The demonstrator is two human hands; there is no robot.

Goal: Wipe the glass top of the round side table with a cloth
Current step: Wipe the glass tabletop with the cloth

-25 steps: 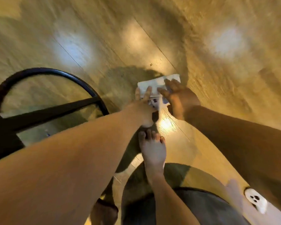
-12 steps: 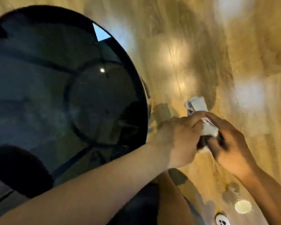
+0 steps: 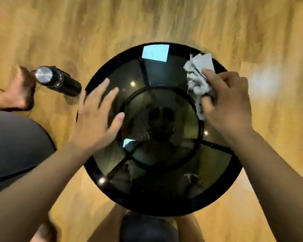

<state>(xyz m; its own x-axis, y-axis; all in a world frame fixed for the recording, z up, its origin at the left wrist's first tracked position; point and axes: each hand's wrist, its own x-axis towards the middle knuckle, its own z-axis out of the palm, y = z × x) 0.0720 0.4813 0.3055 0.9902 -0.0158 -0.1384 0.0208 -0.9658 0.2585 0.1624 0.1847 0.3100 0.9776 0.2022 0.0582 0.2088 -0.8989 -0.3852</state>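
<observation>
Head view looks straight down on a round side table [image 3: 217,194] with a dark glass top [image 3: 161,123] inside a black rim. Through the glass a black inner ring and spokes of the frame show, and the surface mirrors pale rectangles of light and small bright spots. Fine specks or droplets lie on the glass near the middle, and a small whitish smear sits toward the near right part of the top. The table stands on a warm, wood-grain floor [image 3: 77,32], blurred in places. A dark cylindrical bottle [image 3: 59,81] with a silver cap lies on the floor, just beyond the left hand and outside the table rim. A bare foot [image 3: 19,91] rests on the floor just left of the bottle, and dark clothing fills the left edge and the bottom of the frame.

The right hand [image 3: 229,105] is curled closed around a crumpled grey cloth [image 3: 198,75]; the cloth bunches out past the fingers, toward the far edge of the glass, with one strip hanging down under the thumb side. The cloth lies over the far right part of the top; whether it presses on the glass cannot be told. The left hand [image 3: 96,119] is spread open, fingers apart, holding nothing, over the left side of the glass, well apart from the cloth.
</observation>
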